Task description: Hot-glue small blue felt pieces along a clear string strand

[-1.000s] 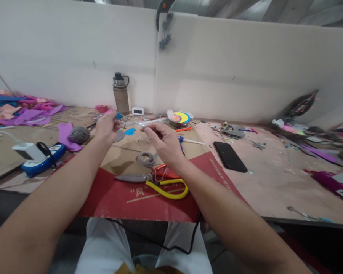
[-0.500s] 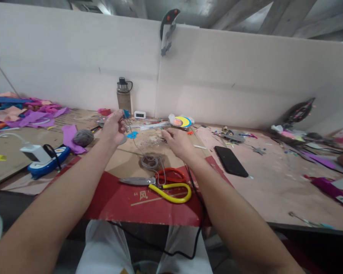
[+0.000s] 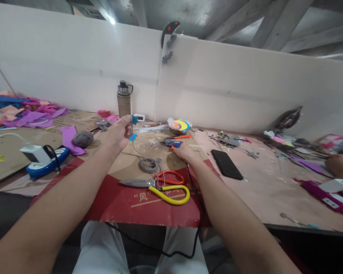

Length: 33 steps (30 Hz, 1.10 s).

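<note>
My left hand [image 3: 122, 132] is pinched on a small blue felt piece [image 3: 134, 120], raised over the table. From it a strand of grey yarn [image 3: 133, 144] hangs down to a loose coil of yarn [image 3: 149, 164] on the cardboard. My right hand [image 3: 185, 151] is closed around a blue glue gun [image 3: 173, 144] with an orange trigger; its black cord trails off the table edge. Nearer me, scissors [image 3: 157, 186] with one red and one yellow handle lie on the red part of the cardboard. Another blue felt piece [image 3: 133, 137] lies just beyond my left fingers.
A bottle [image 3: 124, 99] stands by the white partition. Left are a ball of grey yarn [image 3: 83, 139], a blue power strip [image 3: 48, 163] and felt scraps [image 3: 25, 112]. A phone [image 3: 226, 164] lies right, beyond it a purple power strip [image 3: 327, 196] and another person's hand [image 3: 340, 166].
My right hand has left the yarn, moved right and taken hold of the glue gun. The left hand keeps the blue felt piece, now slightly further right, its yarn hanging slack.
</note>
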Available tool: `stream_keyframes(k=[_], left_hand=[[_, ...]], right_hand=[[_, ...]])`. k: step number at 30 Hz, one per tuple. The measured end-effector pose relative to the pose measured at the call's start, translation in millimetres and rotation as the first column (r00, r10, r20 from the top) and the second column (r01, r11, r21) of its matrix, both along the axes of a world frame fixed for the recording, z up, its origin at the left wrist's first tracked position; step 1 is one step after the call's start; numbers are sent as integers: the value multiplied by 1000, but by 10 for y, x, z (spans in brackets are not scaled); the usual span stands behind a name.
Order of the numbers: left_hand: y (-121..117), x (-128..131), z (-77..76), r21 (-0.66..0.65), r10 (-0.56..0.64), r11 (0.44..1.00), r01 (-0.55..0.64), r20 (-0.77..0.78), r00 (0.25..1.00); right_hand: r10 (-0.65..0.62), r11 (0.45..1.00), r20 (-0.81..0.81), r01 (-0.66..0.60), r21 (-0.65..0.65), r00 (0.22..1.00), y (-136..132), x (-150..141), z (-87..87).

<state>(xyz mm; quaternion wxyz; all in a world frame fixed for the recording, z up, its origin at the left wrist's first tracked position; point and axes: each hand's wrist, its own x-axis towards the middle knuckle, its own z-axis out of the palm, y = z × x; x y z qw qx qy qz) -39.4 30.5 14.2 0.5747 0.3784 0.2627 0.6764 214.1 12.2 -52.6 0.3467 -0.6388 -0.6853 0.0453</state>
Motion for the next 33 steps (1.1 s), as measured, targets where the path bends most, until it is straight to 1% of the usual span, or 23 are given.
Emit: stream_keyframes(k=[2, 4, 5, 6, 7, 8, 9, 10, 11, 13, 15, 18, 24, 28, 33], left_hand=[[-22, 17, -3, 19, -28, 999, 29, -19, 999], [-36, 28, -7, 38, -39, 998, 40, -35, 999], [-39, 32, -9, 41, -39, 998, 40, -39, 998], [-40, 35, -12, 39, -37, 998, 39, -43, 998], [-39, 37, -16, 34, -35, 999, 37, -45, 998], [-38, 39, -20, 28, -34, 999, 35, -48, 998], [-36, 41, -25, 23, -33, 999, 34, -53, 998], [-34, 43, -30, 19, -31, 999, 33, -58, 998], [-32, 45, -35, 18, -29, 999, 30, -60, 998], [-30, 51, -45, 18, -27, 999, 29, -64, 998], [-30, 59, -51, 14, -23, 1000, 24, -67, 998], [-41, 75, -48, -20, -13, 1000, 11, -63, 998], [-116, 120, 3, -93, 16, 995, -20, -42, 999], [-174, 143, 40, -106, 14, 994, -19, -47, 999], [-176, 143, 35, -114, 1, 993, -4, -30, 1000]], right_hand=[[-33, 996, -105, 24, -81, 994, 13, 10, 76], [-107, 984, -222, 72, -161, 969, -2, -16, 178], [-135, 981, -279, 88, -172, 951, -20, -46, 232], [-135, 984, -343, 84, -158, 930, -46, -88, 284], [-104, 991, -406, 58, -124, 908, -81, -140, 333], [-35, 998, -520, 4, -61, 854, -123, -201, 379], [61, 998, -618, -65, 17, 784, -173, -267, 421], [160, 987, -675, -137, 87, 720, -228, -333, 458], [244, 969, -709, -198, 149, 662, -286, -398, 491], [356, 931, -733, -286, 227, 579, -398, -507, 540], [419, 902, -732, -337, 268, 538, -488, -580, 569], [474, 876, -694, -371, 309, 542, -552, -630, 570], [548, 837, -557, -405, 369, 624, -510, -644, 464], [535, 844, -485, -407, 350, 692, -490, -648, 410], [526, 845, -443, -383, 374, 726, -498, -656, 397]])
